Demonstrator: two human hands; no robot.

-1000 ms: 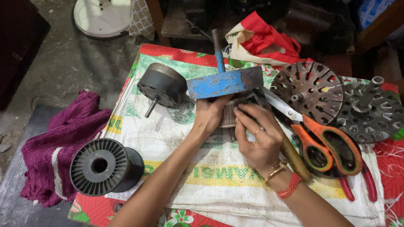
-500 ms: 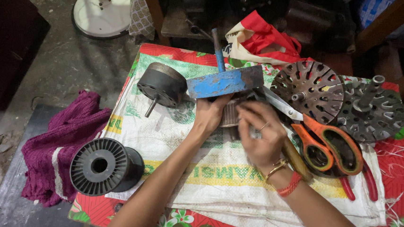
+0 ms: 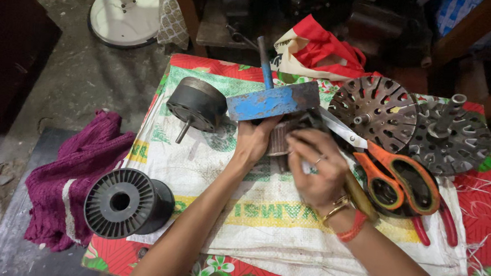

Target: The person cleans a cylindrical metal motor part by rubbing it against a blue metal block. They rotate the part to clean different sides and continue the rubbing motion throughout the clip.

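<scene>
Head view, looking down on the counter (image 3: 480,241), which is covered by a red flowered cloth (image 3: 133,257) with a white woven sack (image 3: 263,214) spread on top.

Left hand (image 3: 254,141): fingers curled against the underside of a blue metal plate (image 3: 274,102); thumb side rests on a small ribbed metal part (image 3: 283,138) just below the plate; grip clenched on that part, though the exact finger contact is partly hidden by the plate.

Right hand (image 3: 315,172): blurred; fingers bent inward and touching the ribbed metal part from the right; whether the grip is closed round it cannot be told; ring on one finger, bangles and a red band at the wrist; a wooden handle (image 3: 359,198) lies just under the wrist.

A blue rod (image 3: 265,61) rises from the plate's far edge.

Surroundings: dark cylindrical motor piece with a shaft (image 3: 196,106) left of the plate, apart from the hands; black plastic spool (image 3: 126,201) at the near left corner of the sack; maroon cloth (image 3: 76,172) on the floor beside it; orange-handled scissors (image 3: 398,177) just right of the right hand, blades pointing towards the plate; two round perforated metal covers (image 3: 380,110) (image 3: 450,135) beyond the scissors, side by side; red-handled pliers (image 3: 441,226) partly under the scissors; red and cream bag (image 3: 320,51) at the far edge; white round fan base (image 3: 127,11) on the floor, top left.
</scene>
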